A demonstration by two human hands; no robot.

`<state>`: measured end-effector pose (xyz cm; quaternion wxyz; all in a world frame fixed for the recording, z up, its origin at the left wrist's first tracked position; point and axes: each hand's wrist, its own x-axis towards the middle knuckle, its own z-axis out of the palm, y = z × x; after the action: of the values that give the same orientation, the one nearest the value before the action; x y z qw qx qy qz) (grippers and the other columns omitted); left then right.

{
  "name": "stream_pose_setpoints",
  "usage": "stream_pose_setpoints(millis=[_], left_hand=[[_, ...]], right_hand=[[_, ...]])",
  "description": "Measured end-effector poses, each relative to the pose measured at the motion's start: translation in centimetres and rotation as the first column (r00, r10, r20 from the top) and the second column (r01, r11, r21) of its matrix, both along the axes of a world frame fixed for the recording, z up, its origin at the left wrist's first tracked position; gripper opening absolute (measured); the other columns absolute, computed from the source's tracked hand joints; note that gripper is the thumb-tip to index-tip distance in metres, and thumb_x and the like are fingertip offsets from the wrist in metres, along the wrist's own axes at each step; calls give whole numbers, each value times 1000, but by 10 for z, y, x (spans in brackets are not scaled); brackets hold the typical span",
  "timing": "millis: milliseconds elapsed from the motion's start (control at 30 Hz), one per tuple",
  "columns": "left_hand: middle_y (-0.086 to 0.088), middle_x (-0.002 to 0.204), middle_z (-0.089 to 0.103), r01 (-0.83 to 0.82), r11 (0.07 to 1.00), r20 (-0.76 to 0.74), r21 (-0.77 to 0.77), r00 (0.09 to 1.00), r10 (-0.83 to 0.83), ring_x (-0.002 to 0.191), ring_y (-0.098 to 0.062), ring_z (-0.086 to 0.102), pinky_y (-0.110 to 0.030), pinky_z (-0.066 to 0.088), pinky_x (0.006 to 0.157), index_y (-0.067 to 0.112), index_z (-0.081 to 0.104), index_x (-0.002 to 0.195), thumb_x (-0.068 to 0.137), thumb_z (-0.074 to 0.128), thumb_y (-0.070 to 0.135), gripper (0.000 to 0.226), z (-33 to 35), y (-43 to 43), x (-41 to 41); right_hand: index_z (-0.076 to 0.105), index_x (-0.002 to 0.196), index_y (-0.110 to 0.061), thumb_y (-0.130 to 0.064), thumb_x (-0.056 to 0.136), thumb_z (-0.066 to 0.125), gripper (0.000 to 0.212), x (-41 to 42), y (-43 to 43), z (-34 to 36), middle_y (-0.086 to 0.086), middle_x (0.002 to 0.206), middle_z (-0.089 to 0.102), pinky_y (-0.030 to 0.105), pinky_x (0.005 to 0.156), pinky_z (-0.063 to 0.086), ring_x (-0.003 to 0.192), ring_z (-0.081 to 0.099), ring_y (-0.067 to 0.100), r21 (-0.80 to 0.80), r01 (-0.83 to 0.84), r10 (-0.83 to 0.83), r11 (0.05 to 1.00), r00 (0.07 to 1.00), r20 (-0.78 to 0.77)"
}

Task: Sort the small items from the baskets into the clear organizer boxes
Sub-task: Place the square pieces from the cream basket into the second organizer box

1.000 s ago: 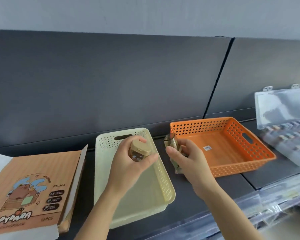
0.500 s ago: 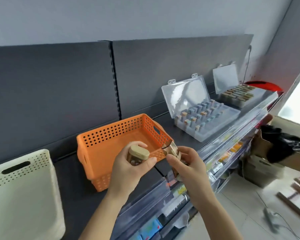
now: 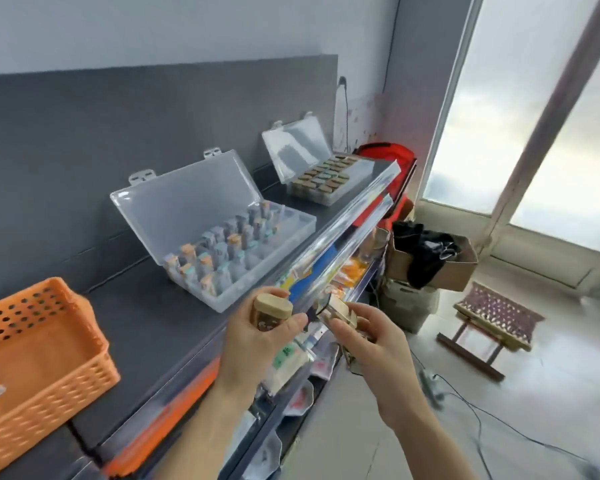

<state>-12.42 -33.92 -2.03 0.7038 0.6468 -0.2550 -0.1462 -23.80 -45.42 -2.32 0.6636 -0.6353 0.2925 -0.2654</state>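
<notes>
Currently, L hand (image 3: 253, 344) grips a small jar (image 3: 272, 311) w/ a tan lid, fingers curled round it. R hand (image 3: 371, 344) pinches a clear item (image 3: 336, 311) w/ tan parts; it is blurred, type not readable. Both hands are close together, just off the front edge of the dark grey shelf (image 3: 153, 323).

Ahead-left of L hand: near organizer box (image 3: 267, 275), lid up, compartments approx. half filled w/ small bottles. Further ahead: far organizer box (image 3: 347, 188), lid up, packed w/ tan-topped jars. Left of L hand: orange basket (image 3: 32, 358) on the same shelf.

Below the hands: lower shelves (image 3: 291, 362) w/ packaged goods. Right of R hand: cardboard box (image 3: 440, 268), folding stool (image 3: 496, 317), cable (image 3: 482, 420) across the floor, bright glazed door (image 3: 520, 116).
</notes>
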Motion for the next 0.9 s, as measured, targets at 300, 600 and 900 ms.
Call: stream_pose_setpoints(millis=[300,600,900], left_hand=[[12,85,66,147,989,7,4,989,-147,78,-1,61,-13,50,68,27,66,95,61,82,25,37,-8,-145,31],[9,87,66,170,986,28,1,985,-170,79,-2,62,-15,51,66,23,64,96,71,81,12,31,-10,-289,116],[6,83,65,101,993,-7,-55,995,-101,73,-2,59,-13,49,63,16,65,96,66,83,16,34,-8,-394,174]], right_hand=[[66,104,-32,-25,80,74,25,15,-128,-8,-8,89,72,11,63,47,79,65,-1,-67,139,-139,988,990,-1],[68,102,-32,-25,82,72,21,93,-260,1,-12,85,72,18,69,49,79,66,2,-119,105,-111,987,993,-40],[64,109,-34,-26,85,69,26,153,-381,-5,-8,92,71,17,64,48,78,64,1,-61,92,-94,994,995,-36]])
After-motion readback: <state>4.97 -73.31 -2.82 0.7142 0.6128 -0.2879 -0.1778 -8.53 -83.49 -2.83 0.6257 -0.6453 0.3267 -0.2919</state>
